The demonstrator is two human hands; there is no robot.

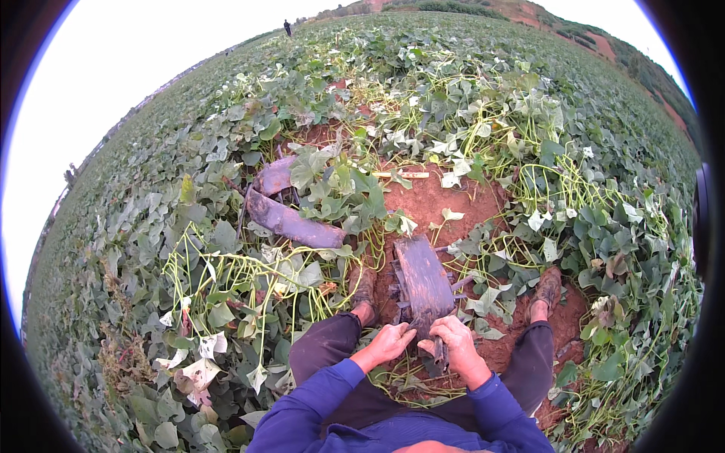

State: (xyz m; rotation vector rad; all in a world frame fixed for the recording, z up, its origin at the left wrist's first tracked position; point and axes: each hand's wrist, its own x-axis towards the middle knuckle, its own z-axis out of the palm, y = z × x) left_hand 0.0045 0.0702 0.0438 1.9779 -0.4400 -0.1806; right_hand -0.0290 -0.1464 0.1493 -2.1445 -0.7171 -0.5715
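Observation:
A long, dark, mud-smeared panel (pixel 424 275) lies on the red soil between my feet, its near end towards me. What the panel is made of I cannot tell; ragged dark strips stick out along its left side. My left hand (pixel 388 344) pinches the left corner of the near end, fingertips bent over the edge. On the right corner, my right hand (pixel 456 349) is closed, thumb towards the left and a torn dark flap (pixel 436 355) hanging under it. Ahead to the left rests a curved, dark, muddy piece (pixel 294 223) of similar look, partly covered by leaves.
Leafy green vines (pixel 204 174) spread all around, with loose pale stems (pixel 257 268) on the left. Bare red soil (pixel 445 200) shows beyond the panel, where a thin pale stick (pixel 408 175) lies. My muddy shoes (pixel 549 285) stand either side. A distant person (pixel 288 28) stands far off.

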